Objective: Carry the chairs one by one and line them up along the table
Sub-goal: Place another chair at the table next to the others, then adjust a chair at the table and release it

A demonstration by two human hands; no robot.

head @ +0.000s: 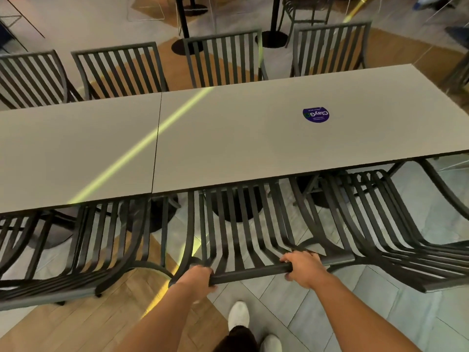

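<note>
A dark slatted metal chair (243,224) stands at the near side of the long grey table (228,138), its seat tucked under the tabletop. My left hand (196,278) grips the left end of the chair's top rail. My right hand (303,266) grips the same rail further right. Matching chairs flank it on the near side: one to the left (101,245), another at the far left (17,237) and one to the right (385,224). Several more chairs (223,57) line the table's far side.
A round blue sticker (316,114) lies on the tabletop at the right. Black round table bases (238,207) stand under the table. Black post bases (274,38) and another chair are beyond the far row. My white shoes (238,316) are on the tiled floor behind the chair.
</note>
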